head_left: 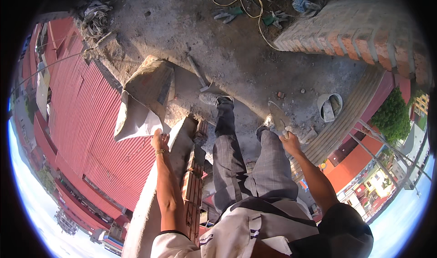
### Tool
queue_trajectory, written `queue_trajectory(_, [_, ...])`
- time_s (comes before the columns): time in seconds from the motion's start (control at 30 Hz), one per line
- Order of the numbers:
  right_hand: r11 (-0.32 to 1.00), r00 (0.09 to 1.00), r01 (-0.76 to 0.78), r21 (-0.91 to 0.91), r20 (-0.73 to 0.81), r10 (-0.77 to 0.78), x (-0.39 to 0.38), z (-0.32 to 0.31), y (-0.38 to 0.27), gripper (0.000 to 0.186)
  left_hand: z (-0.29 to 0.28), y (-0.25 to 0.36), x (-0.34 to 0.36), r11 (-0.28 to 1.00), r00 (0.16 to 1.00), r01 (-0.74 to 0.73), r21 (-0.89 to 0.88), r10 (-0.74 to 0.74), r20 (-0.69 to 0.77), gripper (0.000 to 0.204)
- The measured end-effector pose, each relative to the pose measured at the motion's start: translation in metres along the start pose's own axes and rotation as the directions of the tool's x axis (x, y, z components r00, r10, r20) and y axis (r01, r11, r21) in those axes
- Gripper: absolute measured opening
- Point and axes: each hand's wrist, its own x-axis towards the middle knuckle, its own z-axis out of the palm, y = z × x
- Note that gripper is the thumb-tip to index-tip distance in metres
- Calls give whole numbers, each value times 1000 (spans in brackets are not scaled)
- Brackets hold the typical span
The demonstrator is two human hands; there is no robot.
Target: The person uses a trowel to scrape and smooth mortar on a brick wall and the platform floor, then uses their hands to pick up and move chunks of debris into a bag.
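Observation:
My left hand [160,140] is closed on the pale lower edge of a large dirty, creased sack [145,89] lying over the ledge at my left. My right hand [289,140] grips the handle of a trowel [277,114], its blade pointing away from me near my right foot. A long-handled hammer [195,69] lies on the dusty floor beyond my left foot. To the right stands a round whitish bucket [327,107] with something inside.
Low brickwork [194,176] runs along my left, above red corrugated roofs [100,130] far below. A brick wall [355,35] stands at upper right. Gloves [223,15], a yellow cable [260,16] and a blue power tool [300,3] lie at the top. Rubble is scattered about.

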Motion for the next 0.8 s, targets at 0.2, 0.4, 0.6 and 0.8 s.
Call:
queue_trajectory(0.2, [938,985,-167,305,12,171,-17,7,178,36,33,55,-13,975,960,-213,57,198,196,52])
queue_trajectory(0.4, [904,962,-261,337,10,274,-66,14,291,39,88,-38,-105,900,932,-320,297,242,272,45])
queue_trajectory(0.6, [796,916,-320,514,-48,399,-71,107,391,30,191,-271,-201,241,776,-564,790,-173,607,30])
queue_trajectory(0.8, [500,785,-386,775,-8,619,-2,253,470,31,261,-445,-109,-201,550,-829,521,-457,699,29])
